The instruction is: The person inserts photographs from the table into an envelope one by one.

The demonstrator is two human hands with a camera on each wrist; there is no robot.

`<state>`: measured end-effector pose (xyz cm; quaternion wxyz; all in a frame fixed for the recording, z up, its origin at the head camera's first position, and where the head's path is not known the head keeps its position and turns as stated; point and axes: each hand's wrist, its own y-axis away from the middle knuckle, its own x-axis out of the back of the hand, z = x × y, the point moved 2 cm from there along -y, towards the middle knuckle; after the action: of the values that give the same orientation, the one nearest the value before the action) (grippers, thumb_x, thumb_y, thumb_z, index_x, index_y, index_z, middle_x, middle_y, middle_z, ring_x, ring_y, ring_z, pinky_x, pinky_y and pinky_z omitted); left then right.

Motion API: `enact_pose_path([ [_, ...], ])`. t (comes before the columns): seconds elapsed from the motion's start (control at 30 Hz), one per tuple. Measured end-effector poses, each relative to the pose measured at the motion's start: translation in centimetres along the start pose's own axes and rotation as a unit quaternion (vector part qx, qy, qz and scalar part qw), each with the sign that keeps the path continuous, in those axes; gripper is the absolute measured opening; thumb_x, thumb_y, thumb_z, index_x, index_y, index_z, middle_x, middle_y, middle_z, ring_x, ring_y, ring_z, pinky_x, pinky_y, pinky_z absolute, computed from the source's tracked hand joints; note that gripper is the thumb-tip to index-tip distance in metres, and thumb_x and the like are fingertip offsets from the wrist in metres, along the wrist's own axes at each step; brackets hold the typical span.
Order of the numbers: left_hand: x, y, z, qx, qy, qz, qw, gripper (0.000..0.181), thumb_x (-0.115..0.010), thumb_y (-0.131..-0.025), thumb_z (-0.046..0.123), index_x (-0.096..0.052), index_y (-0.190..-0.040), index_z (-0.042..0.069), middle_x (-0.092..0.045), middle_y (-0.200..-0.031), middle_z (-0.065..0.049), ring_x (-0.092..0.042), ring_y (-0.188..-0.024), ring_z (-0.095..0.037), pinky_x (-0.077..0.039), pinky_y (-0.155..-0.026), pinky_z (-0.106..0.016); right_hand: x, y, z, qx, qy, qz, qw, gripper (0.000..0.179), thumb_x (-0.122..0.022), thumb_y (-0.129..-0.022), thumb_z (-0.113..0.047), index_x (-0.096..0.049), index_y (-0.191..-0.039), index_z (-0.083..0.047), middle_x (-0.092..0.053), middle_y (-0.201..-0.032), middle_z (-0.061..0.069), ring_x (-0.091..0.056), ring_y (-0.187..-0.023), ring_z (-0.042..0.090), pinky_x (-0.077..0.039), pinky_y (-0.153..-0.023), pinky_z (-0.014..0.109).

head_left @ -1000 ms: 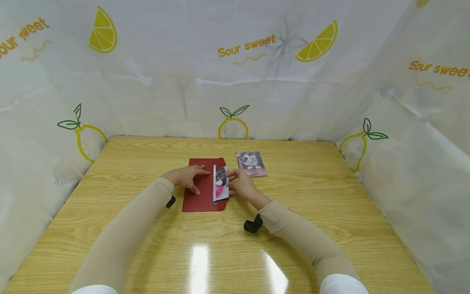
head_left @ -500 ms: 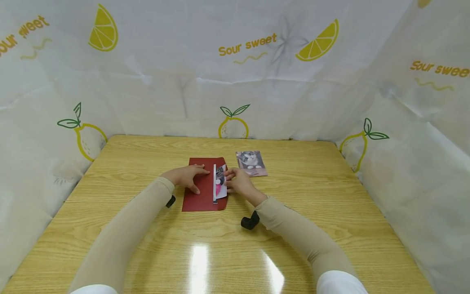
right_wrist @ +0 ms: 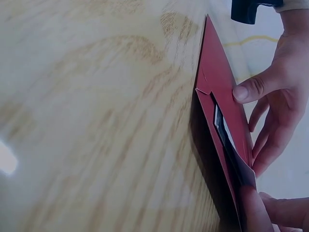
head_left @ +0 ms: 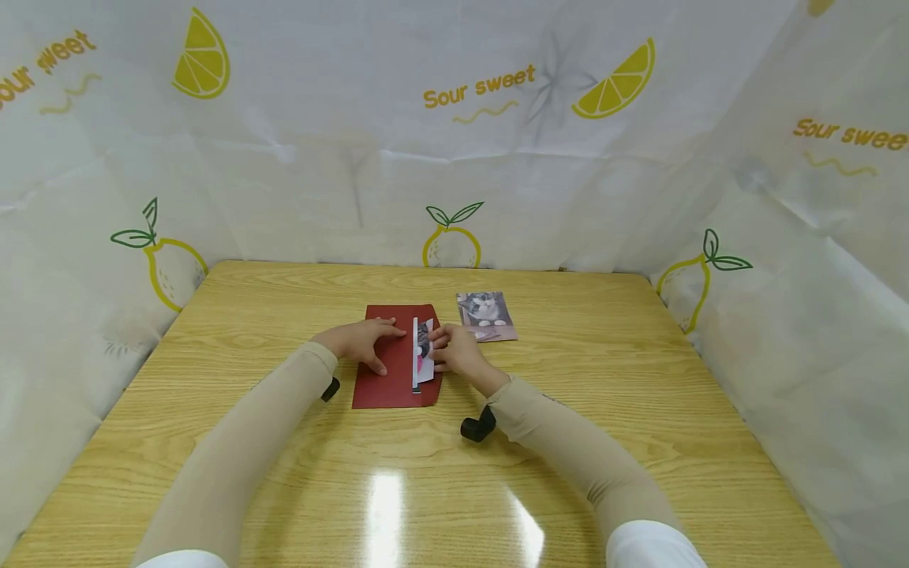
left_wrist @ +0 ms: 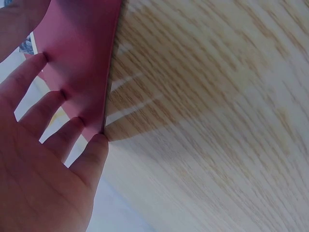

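Note:
A red envelope (head_left: 383, 388) lies on the wooden table, its flap side to the right. My left hand (head_left: 360, 345) rests on it with fingers spread; in the left wrist view the fingertips (left_wrist: 60, 95) press along the envelope's surface and edge. Partly inside the envelope's opening sits a photo (head_left: 425, 368) with a pink patch, a white strip along the opening beside it. My right hand (head_left: 460, 351) pinches this photo's outer edge. From the right wrist view, the photo (right_wrist: 244, 166) stands slightly raised out of the opening, near my right fingers and thumb.
A second photo (head_left: 487, 312), showing a grey and white cat, lies flat just behind the right hand. Black wrist camera mounts (head_left: 478, 424) hang under the wrists. A white sheet (head_left: 319, 189) with lemon prints hangs around the table's back and sides.
My right hand has moved left, and the photo has slid further into the envelope, so less of it shows. The left hand has stayed in place on the envelope.

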<state>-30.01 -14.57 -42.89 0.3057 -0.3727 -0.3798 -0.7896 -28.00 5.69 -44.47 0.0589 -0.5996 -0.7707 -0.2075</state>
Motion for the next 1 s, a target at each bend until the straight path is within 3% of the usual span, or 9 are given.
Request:
enact_pose_path([
  [0.67, -0.12, -0.07, -0.08, 0.003, -0.001, 0.003, 1.0000, 0.080, -0.078, -0.083, 0.025, -0.037, -0.150, 0.015, -0.016, -0.161, -0.016, -0.013, -0.148, -0.038, -0.025, -0.115, -0.054, -0.12, -0.47, 0.46, -0.011, -0.042, 0.014, 0.9989, 0.024, -0.059, -0.092, 0.006, -0.059, -0.115, 0.003, -0.059, -0.092, 0.011, -0.063, -0.074, 0.018, -0.059, -0.065, 0.033],
  [1.0, -0.02, -0.13, -0.19, 0.005, 0.002, 0.003, 1.0000, 0.080, -0.078, -0.083, 0.026, -0.037, -0.150, 0.016, -0.016, -0.161, -0.015, -0.013, -0.148, -0.038, -0.026, -0.115, -0.054, -0.14, -0.52, 0.37, -0.003, -0.038, 0.018, 0.9991, 0.022, -0.060, -0.092, 0.006, -0.061, -0.114, 0.001, -0.059, -0.091, 0.011, -0.063, -0.072, 0.018, -0.059, -0.066, 0.033],
])
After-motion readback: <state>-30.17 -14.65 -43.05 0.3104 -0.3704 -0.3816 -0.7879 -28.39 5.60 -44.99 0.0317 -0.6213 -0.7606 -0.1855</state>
